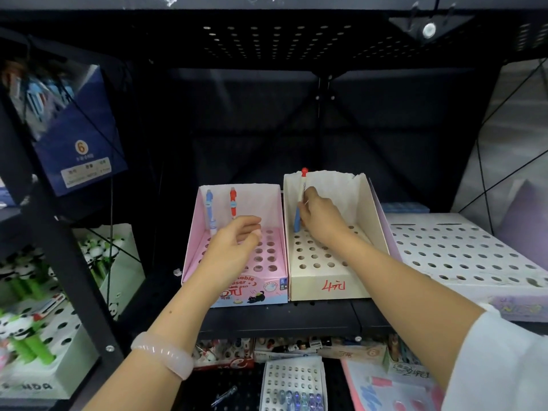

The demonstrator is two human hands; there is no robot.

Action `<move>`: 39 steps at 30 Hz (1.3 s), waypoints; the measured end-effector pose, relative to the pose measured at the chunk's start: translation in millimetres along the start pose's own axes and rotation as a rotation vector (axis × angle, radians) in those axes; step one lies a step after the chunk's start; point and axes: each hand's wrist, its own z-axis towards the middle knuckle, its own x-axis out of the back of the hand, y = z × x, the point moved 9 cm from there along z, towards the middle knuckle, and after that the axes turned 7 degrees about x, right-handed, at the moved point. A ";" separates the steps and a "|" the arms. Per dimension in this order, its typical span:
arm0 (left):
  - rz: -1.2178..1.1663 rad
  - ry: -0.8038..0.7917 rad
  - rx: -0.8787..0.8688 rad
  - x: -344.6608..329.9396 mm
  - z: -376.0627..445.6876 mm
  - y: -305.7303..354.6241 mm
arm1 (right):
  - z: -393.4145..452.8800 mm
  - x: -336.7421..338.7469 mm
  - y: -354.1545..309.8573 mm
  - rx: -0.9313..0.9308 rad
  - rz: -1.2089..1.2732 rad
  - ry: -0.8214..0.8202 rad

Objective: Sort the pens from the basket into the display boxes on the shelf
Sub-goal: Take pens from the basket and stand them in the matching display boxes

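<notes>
Cream cardboard, holes punched in rows: that display box (332,280) sits at the front edge of the black shelf (281,318), touching a pink display box (237,295) on its left. The right hand (320,218) pinches a red-capped pen (301,200), upright at the cream box's back left corner. The left hand (234,247) hovers loosely curled, holding nothing, over the pink box, where a blue pen (210,209) and a red pen (233,201) stand along the back row.

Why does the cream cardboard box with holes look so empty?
Nearly empty: the cream cardboard box shows rows of open holes, and only the red-capped blue pen, pinched by the right hand, stands in it.
</notes>
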 end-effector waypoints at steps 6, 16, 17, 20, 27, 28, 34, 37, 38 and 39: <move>0.009 0.013 -0.031 -1.7 -11.3 22.5 | -11.3 3.3 11.6 -0.047 0.025 -0.100; 0.004 -0.002 -0.014 -8.0 -14.3 36.8 | 2.5 3.0 -2.9 -0.104 0.092 -0.045; 0.001 0.006 -0.011 -7.4 -12.5 35.6 | 2.0 -3.5 -0.4 -0.104 0.079 -0.052; 0.027 0.012 -0.015 -7.9 -9.3 33.0 | -0.2 -11.7 5.2 -0.113 0.089 -0.032; -0.034 0.005 -0.031 -22.3 -17.6 40.0 | -27.5 24.3 9.6 -0.073 0.213 -0.066; -0.052 -0.008 -0.043 -29.9 -23.0 45.4 | -39.1 37.9 5.8 -0.033 0.215 -0.070; -0.267 -0.216 -0.088 -123.3 -76.7 76.3 | -150.7 109.6 28.1 -0.033 0.243 -0.102; -0.273 -0.425 -0.116 -199.8 -124.9 78.7 | -231.0 121.2 74.0 -0.169 0.283 -0.147; -0.266 -0.491 -0.115 -225.8 -143.2 75.6 | -258.4 120.5 91.0 -0.211 0.253 -0.176; -0.252 -0.546 -0.110 -250.3 -161.4 70.8 | -285.3 117.6 108.4 -0.256 0.210 -0.213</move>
